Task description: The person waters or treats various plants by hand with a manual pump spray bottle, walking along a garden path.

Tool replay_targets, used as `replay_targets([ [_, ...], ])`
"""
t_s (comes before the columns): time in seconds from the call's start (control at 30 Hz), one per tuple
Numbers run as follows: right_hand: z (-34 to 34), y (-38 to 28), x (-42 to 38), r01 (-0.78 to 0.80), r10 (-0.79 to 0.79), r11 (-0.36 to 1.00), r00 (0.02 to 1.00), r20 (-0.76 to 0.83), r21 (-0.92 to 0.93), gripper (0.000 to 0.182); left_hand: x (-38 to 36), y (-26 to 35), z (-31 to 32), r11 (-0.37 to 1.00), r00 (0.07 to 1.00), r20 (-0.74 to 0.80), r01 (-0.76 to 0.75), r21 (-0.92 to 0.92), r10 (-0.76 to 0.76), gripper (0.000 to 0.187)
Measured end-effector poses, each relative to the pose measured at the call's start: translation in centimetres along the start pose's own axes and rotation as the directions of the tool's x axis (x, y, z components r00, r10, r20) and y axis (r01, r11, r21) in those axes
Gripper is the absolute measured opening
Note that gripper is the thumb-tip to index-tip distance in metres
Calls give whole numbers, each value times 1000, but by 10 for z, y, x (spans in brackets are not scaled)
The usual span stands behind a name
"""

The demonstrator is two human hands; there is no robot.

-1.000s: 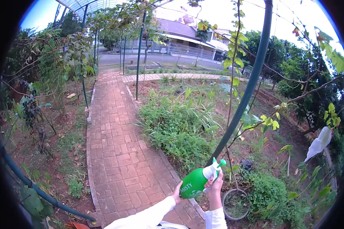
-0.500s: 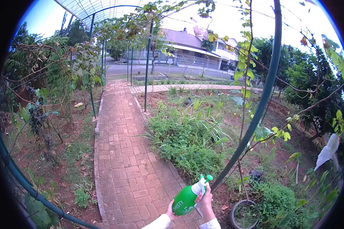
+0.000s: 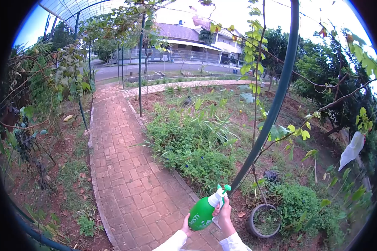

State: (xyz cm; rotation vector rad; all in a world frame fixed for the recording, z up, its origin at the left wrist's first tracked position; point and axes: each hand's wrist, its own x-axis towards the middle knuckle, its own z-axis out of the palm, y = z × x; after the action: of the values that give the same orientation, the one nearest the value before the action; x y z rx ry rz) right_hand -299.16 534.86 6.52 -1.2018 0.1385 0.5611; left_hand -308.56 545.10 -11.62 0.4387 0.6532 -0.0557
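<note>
A green spray bottle point(image 3: 202, 212) with white lettering and a white neck is tilted up to the right, low in the head view. A green pump knob tops its white sprayer. My left hand point(image 3: 186, 226) cups the bottle's lower left side. My right hand point(image 3: 224, 214) is wrapped round the white handle below the knob. Both forearms wear white sleeves. Part of the right hand's fingers is hidden behind the handle and bottle.
A brick path point(image 3: 125, 180) runs away toward a road. Beside my right hand rises a green metal post point(image 3: 269, 125) with vines. A round planter ring point(image 3: 252, 221) sits to its right. Leafy plants point(image 3: 192, 146) border the path, and a white bag point(image 3: 352, 150) hangs at far right.
The view has turned right and tipped down slightly, so the path and posts sit further left. Both hands still hold the spray bottle, which appears slightly higher in the frame.
</note>
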Motion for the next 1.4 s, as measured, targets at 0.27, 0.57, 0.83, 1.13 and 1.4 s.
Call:
replay_targets([
  [0.27, 22, -62, 20, 155, -152, 988, 985, -80, 26, 49, 7, 50, 73, 986, 990, 141, 5, 164, -28, 72],
  [0.57, 77, -240, 102, 472, -469, 872, 882, -53, 133, 46, 56, 173, 262, 929, 919, 347, -279, 244, 185, 59],
  [0.83, 109, -318, 168, 481, -485, 866, 875, -6, 138, 46, 114, 235, 338, 865, 888, 344, -411, 289, 307, 56],
  [1.13, 92, -254, 206, 417, -437, 883, 898, 54, 217, 50, 137, 222, 283, 903, 944, 229, -300, 308, 236, 59],
  [1.4, 83, -164, 226, 190, -208, 976, 958, 198, 104, 55, 138, 189, 190, 954, 969, 14, -247, 168, 248, 82],
])
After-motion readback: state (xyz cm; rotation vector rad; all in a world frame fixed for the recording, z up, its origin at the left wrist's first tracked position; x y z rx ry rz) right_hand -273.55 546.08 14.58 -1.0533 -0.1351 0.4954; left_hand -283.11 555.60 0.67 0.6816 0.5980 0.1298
